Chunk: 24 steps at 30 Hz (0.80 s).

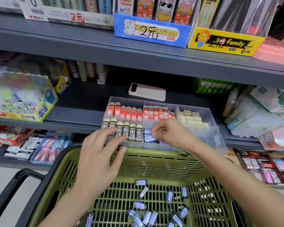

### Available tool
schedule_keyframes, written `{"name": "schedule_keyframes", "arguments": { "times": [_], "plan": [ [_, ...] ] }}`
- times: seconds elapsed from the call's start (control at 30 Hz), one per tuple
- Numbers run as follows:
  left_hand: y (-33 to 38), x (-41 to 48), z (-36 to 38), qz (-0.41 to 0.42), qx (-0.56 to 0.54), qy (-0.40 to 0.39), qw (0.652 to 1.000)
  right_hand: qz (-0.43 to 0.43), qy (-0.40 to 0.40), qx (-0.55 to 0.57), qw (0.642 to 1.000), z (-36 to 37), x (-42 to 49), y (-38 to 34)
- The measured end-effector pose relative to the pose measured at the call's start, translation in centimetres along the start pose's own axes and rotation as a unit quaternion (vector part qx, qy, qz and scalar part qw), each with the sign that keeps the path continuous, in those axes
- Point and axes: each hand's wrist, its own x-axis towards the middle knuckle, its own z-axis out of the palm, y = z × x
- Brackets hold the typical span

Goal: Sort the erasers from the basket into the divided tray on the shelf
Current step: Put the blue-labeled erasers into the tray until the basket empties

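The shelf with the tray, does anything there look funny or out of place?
Yes. A phone lies flat behind the divided tray, among boxes of stationery. Also, the blue erasers in the tray lie jumbled, unlike the neat rows beside them.

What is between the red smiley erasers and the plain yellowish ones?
In the head view, red-and-white patterned erasers stand in the back row between the red smiley erasers and the plain yellowish ones.
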Motion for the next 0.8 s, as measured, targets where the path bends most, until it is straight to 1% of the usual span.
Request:
{"name": "schedule_keyframes", "arguments": {
  "times": [0.1,0.3,0.33,0.4,0.43,0.47,0.5,0.57,0.6,0.63,0.67,0.7,0.73,0.8],
  "plan": [
    [-0.2,-0.1,0.3,0.008,0.012,-0.012,1.0,-0.011,0.013,-0.008,1.0,0.4,-0.1,0.3],
    [-0.2,0.0,0.1,0.003,-0.006,-0.002,1.0,-0.003,0.013,-0.079,0.997,0.7,-0.5,0.0],
    [-0.1,0.0,0.0,0.001,-0.012,0.001,1.0,-0.012,0.026,-0.099,0.995,0.6,-0.9,0.0],
    [-0.1,-0.1,-0.3,0.001,-0.02,0.016,1.0,-0.059,0.1,-0.144,0.983,0.3,-2.2,-0.1],
    [-0.1,-0.2,-0.4,0.004,-0.023,0.028,0.999,-0.096,0.148,-0.132,0.976,0.2,-3.2,-0.1],
    [-0.1,-0.5,-0.5,0.013,-0.025,0.045,0.999,-0.133,0.185,-0.08,0.97,0.2,-4.4,-0.1],
    [-0.1,-0.8,-0.5,0.024,-0.03,0.063,0.997,-0.164,0.205,-0.01,0.965,0.3,-5.9,0.1],
    [-0.1,-2.1,0.0,0.037,-0.061,0.077,0.995,-0.198,0.207,0.103,0.953,1.0,-8.7,0.9],
    [-0.1,-3.0,0.5,0.04,-0.08,0.062,0.994,-0.192,0.197,0.141,0.951,1.7,-9.8,1.7],
    [-0.1,-3.9,1.3,0.045,-0.095,0.027,0.994,-0.167,0.184,0.168,0.954,2.6,-10.6,2.8],
    [-0.2,-4.9,2.2,0.051,-0.101,-0.031,0.993,-0.126,0.168,0.18,0.961,3.7,-11.1,4.1],
    [-0.2,-5.9,3.4,0.052,-0.093,-0.115,0.988,-0.074,0.145,0.168,0.972,4.9,-11.3,5.5],
    [-0.3,-6.8,4.8,0.054,-0.07,-0.211,0.974,-0.021,0.108,0.137,0.984,6.2,-11.3,6.9],
    [-0.9,-8.6,7.6,0.061,-0.034,-0.367,0.928,0.059,0.006,0.052,0.997,9.0,-11.4,9.5]
  ]
}}
